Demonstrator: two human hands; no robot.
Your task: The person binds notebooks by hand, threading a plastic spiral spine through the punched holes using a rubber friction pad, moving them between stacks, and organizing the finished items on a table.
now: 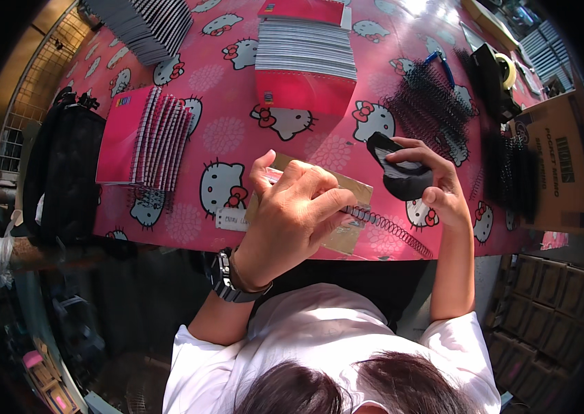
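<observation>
Far on your left, a black bag [64,172] is sitting at the edge of the pink cartoon-cat tablecloth [226,134]. Next to it, a pile of pink spiral notebooks [143,138] is lying fanned out on the cloth. Farther back, a grey stack of notebooks [143,24] is leaning in the corner, and a taller stack with a red cover [306,58] is resting in the middle of the table. Right in front of you, your left hand [292,214] is curling closed and pinching the brown cardboard notebook [337,207] near its edge, with your thumb sticking up. The notebook is lying under that hand, at the near edge of the table, and most of it is hidden by your fingers. A black spiral wire [392,228] is poking out of the notebook's right side and trailing along the cloth, below your right hand. A black watch [226,279] is sitting on your left wrist. Your right hand [437,186] is holding up a small black tool [399,169], with fingers wrapping around it, just to the right of the notebook and not touching it. Behind that hand, a heap of black spiral coils [430,103] is lying on the cloth. Farther right, a tape dispenser [495,72] is standing, and a brown cardboard box [561,165] is sitting at the table's right end.
</observation>
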